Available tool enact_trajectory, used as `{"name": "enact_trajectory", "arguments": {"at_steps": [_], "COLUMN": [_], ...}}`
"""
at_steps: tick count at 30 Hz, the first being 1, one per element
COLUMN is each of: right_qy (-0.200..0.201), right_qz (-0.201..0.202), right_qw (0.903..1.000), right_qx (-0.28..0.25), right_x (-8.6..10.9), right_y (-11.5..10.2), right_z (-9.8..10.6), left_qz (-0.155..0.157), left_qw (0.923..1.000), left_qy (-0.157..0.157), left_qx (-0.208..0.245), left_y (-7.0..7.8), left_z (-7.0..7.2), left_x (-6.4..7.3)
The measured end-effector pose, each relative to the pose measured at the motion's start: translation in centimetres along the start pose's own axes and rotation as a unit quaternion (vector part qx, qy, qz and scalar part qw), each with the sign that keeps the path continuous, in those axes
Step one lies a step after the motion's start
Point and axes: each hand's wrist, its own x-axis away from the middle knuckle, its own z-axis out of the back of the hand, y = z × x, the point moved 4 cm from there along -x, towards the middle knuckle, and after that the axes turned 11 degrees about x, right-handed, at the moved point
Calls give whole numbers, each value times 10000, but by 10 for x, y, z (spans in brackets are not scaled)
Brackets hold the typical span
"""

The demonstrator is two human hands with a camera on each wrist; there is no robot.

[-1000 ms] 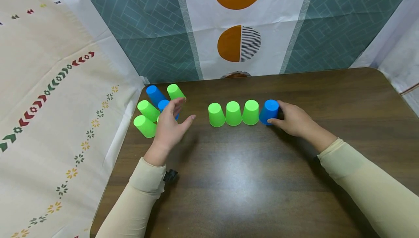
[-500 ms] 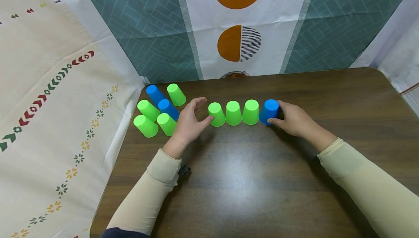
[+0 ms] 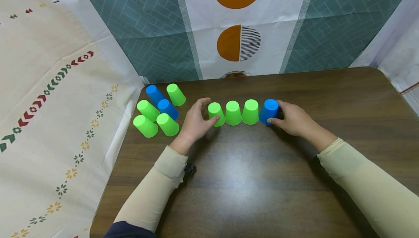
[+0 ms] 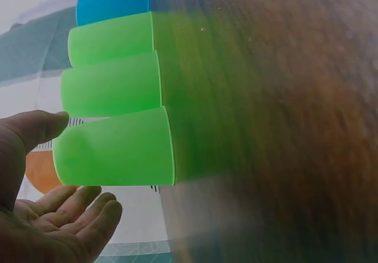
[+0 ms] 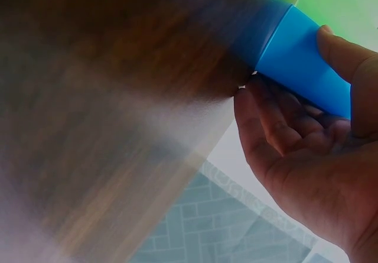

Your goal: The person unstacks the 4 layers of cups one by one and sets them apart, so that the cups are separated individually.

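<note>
Three green cups stand upside down in a row with a blue cup at the right end. My right hand holds that blue cup, its thumb on the near side and its fingers behind. At the left end of the row is a green cup. Around its left side my left hand spreads thumb and fingers. The left wrist view shows the thumb by the base of this green cup and the fingers beyond it, with no clear grip. The middle green cup and the green cup beside the blue one stand close together.
At the table's left edge is a cluster of several green cups and two blue cups. The brown wooden table ends at a patterned curtain behind. A white embroidered cloth hangs along the left.
My left hand has moved right, from the cluster to the green cup at the row's left end. My right hand has stayed on the blue cup, and the cups have not moved.
</note>
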Motion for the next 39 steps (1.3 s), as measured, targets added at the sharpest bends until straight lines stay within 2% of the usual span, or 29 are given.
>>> {"name": "enact_trajectory", "arguments": {"at_steps": [8,11,25,39], "right_qy": [33,41,55,88], "right_qz": [19,26,-15,-13], "right_qw": [10000,10000,10000,9999], "right_qx": [39,49,46,111], "right_x": [0,0,2,5], "right_y": [-1,-1,-2,-3], "right_z": [-1,-2,-4,-4], "left_qz": [391,451,451,204], "left_qw": [9992,9989,9990,9989], "left_qy": [-101,-113,-20,182], "left_qx": [-58,-18,-4,369], "left_y": [-6,-9,-13,-9], "left_z": [-4,-5,-5,8], "left_x": [-2,-2,-1,10]}}
